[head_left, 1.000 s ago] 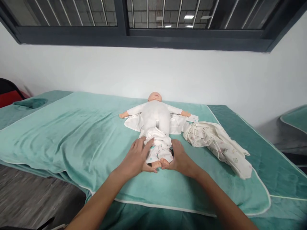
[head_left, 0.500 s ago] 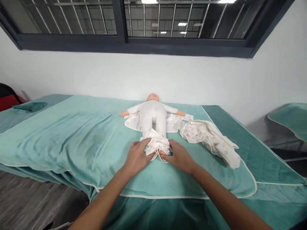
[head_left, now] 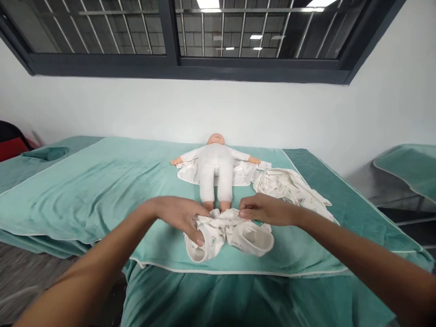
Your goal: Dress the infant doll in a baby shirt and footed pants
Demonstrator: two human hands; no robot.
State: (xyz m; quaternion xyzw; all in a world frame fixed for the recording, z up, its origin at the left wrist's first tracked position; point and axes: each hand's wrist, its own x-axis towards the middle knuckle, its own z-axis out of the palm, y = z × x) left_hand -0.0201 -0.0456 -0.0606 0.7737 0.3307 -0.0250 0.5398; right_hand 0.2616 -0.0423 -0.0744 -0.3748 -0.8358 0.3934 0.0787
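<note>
A baby doll [head_left: 215,165] with a white cloth body lies on its back, head toward the wall, arms spread. A white printed garment [head_left: 243,173] is spread out beneath its torso. Just past its feet are small white printed baby pants [head_left: 250,238], bunched, with both leg openings facing me. My left hand [head_left: 182,218] grips the left leg, thumb at the cuff and fingers behind the cloth. My right hand [head_left: 260,209] pinches the fabric above the right leg. The doll's feet are partly hidden behind the pants.
Another crumpled white printed garment [head_left: 289,186] lies to the right of the doll. Green sheets [head_left: 136,181] cover the bed, which stands against a white wall under a barred window [head_left: 238,32]. A green-covered surface [head_left: 408,168] is at far right.
The pants have come off the doll's legs toward me, leaving its lower legs bare of them. My left hand has turned inward at the cuff, and my right hand has shifted slightly right.
</note>
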